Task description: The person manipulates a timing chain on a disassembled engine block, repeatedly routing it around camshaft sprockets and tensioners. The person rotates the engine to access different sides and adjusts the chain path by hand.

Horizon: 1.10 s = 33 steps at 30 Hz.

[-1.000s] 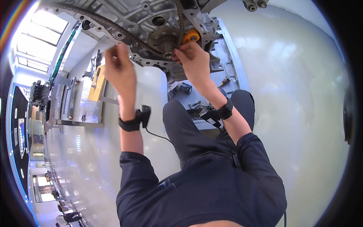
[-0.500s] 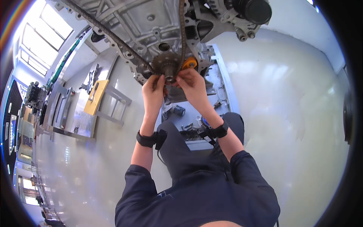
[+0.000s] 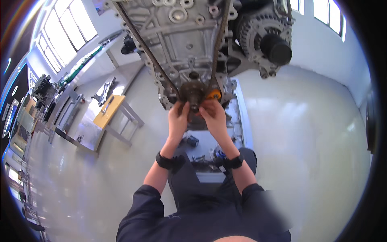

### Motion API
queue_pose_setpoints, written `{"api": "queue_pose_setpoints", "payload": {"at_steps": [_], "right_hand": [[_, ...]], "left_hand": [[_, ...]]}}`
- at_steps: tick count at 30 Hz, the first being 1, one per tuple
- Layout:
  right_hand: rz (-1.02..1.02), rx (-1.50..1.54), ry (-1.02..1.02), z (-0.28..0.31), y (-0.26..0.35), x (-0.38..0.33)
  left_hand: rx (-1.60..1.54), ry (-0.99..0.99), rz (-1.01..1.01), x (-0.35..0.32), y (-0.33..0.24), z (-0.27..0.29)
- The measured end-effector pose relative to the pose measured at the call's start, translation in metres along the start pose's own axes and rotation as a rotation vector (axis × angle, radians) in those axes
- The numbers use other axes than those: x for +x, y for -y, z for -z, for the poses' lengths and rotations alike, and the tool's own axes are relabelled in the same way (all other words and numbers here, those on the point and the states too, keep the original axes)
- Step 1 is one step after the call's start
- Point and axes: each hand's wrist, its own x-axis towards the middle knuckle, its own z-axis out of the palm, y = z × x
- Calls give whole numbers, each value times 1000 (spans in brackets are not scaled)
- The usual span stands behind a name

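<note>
- Fingertips of left hand (image 3: pixel 177 117) and right hand (image 3: pixel 213 116) pinched together on the crank sprocket (image 3: pixel 191 93), at the engine block's (image 3: pixel 181 44) lower edge.
- Best kept square, with timing chain (image 3: pixel 150 52) seated in the teeth.
- Orange part (image 3: pixel 214 94) just beside, right.

Light: bright daylight from tall windows (image 3: pixel 68 32) upper left
Glare: glossy pale floor (image 3: pixel 306 133)
Edges: fisheye bending, dark rim
</note>
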Motion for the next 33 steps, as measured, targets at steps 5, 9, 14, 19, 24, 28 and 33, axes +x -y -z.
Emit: {"api": "queue_pose_setpoints", "payload": {"at_steps": [5, 9, 14, 19, 24, 28, 33], "right_hand": [[-8, -25, -1, 4, -9, -8], [-25, -2, -5, 6, -7, -12], [-58, 13, 4, -1, 1, -6], [-197, -212, -5, 1, 18, -3], [-305, -195, -79, -5, 18, -8], [-466, 12, -76, 2, 19, -13], [-717, 136, -341, -32, 53, -2]], "left_hand": [[0, -46, -3, -6, 9, -2], [56, -22, -1, -10, 2, -5], [39, 1, 38, -3, 1, 1], [-33, 31, 220, 1, 7, 1], [-149, 1, 473, -6, -16, -3], [-140, -25, 675, -4, -38, -5], [-262, -19, 915, 1, -60, -12]]}}
